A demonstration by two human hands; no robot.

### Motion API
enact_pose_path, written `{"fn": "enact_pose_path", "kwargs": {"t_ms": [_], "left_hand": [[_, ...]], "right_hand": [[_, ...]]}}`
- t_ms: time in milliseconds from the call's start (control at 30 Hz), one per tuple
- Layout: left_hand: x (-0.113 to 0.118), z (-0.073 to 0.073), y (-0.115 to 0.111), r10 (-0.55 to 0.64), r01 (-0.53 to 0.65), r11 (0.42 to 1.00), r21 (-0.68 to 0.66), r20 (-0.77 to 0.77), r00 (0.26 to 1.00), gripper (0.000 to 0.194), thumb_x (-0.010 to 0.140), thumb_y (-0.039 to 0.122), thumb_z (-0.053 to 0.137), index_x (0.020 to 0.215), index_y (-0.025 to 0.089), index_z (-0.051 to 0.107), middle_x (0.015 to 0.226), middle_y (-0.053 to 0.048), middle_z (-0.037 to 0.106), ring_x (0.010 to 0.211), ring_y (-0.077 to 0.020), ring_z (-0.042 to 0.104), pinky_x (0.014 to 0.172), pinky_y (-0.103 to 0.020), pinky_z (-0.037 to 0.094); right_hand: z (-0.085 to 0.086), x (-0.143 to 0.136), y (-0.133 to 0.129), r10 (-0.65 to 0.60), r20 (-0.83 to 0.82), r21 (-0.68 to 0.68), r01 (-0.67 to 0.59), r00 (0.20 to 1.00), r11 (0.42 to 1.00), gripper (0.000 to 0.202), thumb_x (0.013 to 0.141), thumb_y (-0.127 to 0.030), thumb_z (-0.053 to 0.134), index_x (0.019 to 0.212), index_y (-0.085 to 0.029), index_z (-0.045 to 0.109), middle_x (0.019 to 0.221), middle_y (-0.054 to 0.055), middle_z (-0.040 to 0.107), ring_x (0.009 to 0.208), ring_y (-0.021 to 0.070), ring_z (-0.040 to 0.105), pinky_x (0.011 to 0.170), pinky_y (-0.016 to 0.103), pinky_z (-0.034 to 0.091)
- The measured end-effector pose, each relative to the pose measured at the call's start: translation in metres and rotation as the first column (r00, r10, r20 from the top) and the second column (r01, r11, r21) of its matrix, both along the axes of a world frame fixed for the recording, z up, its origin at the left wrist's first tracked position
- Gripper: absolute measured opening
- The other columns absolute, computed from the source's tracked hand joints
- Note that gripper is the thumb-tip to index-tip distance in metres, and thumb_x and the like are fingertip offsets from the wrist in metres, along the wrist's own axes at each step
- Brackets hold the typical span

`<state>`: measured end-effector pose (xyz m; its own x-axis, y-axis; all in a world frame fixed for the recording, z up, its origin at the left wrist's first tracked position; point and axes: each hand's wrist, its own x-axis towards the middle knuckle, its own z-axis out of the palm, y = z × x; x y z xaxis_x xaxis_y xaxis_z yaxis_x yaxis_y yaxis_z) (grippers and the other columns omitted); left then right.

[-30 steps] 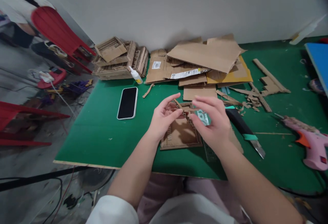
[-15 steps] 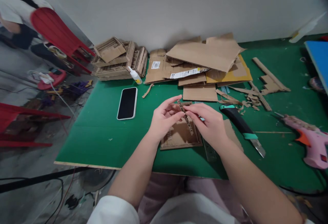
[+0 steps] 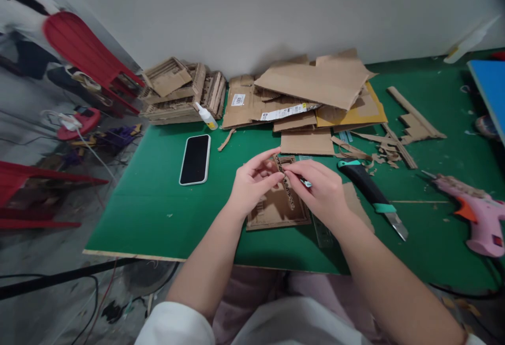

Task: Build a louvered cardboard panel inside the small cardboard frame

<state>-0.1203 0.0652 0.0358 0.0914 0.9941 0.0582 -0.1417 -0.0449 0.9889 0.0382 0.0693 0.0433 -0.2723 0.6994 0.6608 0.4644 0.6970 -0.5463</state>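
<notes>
Between my two hands is a narrow cardboard strip (image 3: 289,195), its corrugated edge facing up. My left hand (image 3: 252,182) grips the strip's upper part between thumb and fingers. The fingertips of my right hand (image 3: 319,184) pinch the same strip from the right, near its middle. A small pale blue thing (image 3: 305,182) shows by the right fingers; I cannot tell what it is. Under both hands lies a shallow cardboard tray (image 3: 276,225) with raised edges. A clear ruler (image 3: 324,237) lies at its right, partly hidden by my right hand.
A phone (image 3: 195,159) and glue bottle (image 3: 207,117) are to the left, before stacked cardboard frames (image 3: 181,90). Cardboard sheets (image 3: 311,84) lie at the back. A utility knife (image 3: 369,190), blade out, and a pink glue gun (image 3: 469,205) lie right. Red chairs (image 3: 87,50) stand beyond.
The strip has turned slightly between my fingers, its lower end swinging a little left. Both hands keep their hold on it. The view has shifted slightly.
</notes>
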Motion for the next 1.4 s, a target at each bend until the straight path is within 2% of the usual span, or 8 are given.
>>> {"fn": "enact_pose_path", "kwargs": {"t_ms": [333,600,1067,1233,1400], "left_hand": [[-0.0009,0.0006,-0.0001,-0.051,0.053,0.998,-0.036,0.078,0.996,0.047,0.069,0.024,0.071,0.114,0.027,0.059,0.080,0.001,0.059,0.059,-0.0067,0.052,0.053,-0.018,0.049],[-0.0027,0.0036,0.0002,-0.113,0.124,0.986,-0.112,0.098,0.989,0.046,0.070,0.025,0.071,0.114,0.026,0.060,0.076,0.001,0.061,0.061,-0.0078,0.056,0.058,-0.019,0.049],[-0.0031,0.0013,0.0013,-0.145,0.175,0.965,-0.195,0.161,0.976,0.044,0.069,0.024,0.071,0.112,0.025,0.061,0.093,-0.002,0.064,0.077,-0.0125,0.061,0.071,-0.024,0.050],[-0.0028,0.0028,0.0010,-0.164,0.207,0.947,-0.245,0.188,0.969,0.045,0.069,0.025,0.071,0.113,0.024,0.061,0.094,-0.003,0.063,0.076,-0.0126,0.061,0.070,-0.024,0.050],[-0.0031,0.0069,0.0013,-0.178,0.226,0.947,-0.228,0.213,0.961,0.055,0.069,0.026,0.070,0.121,0.027,0.053,0.092,-0.001,0.062,0.069,-0.0095,0.058,0.064,-0.021,0.049]], "right_hand": [[-0.0021,0.0016,-0.0002,0.008,0.006,0.084,-0.008,1.000,0.996,0.018,0.078,-0.010,0.055,0.094,-0.018,0.062,0.086,0.006,0.068,0.078,0.0138,0.062,0.073,0.027,0.053],[-0.0067,-0.0010,-0.0018,-0.063,0.030,0.098,0.060,0.998,0.993,0.011,0.076,-0.013,0.056,0.083,-0.021,0.061,0.079,0.003,0.068,0.072,0.0138,0.063,0.066,0.026,0.052],[-0.0024,-0.0026,-0.0015,-0.070,0.070,0.063,0.066,0.995,0.996,0.008,0.076,-0.012,0.052,0.077,-0.020,0.056,0.074,0.003,0.065,0.068,0.0128,0.060,0.060,0.024,0.049],[-0.0024,-0.0033,-0.0014,-0.045,0.041,0.022,0.044,0.998,0.999,0.009,0.077,-0.013,0.050,0.074,-0.020,0.055,0.072,0.003,0.064,0.067,0.0122,0.059,0.059,0.024,0.048],[-0.0021,-0.0033,-0.0019,-0.026,-0.020,-0.004,0.026,0.999,1.000,0.008,0.078,-0.013,0.052,0.079,-0.020,0.056,0.075,0.002,0.065,0.069,0.0121,0.060,0.062,0.024,0.050]]}}
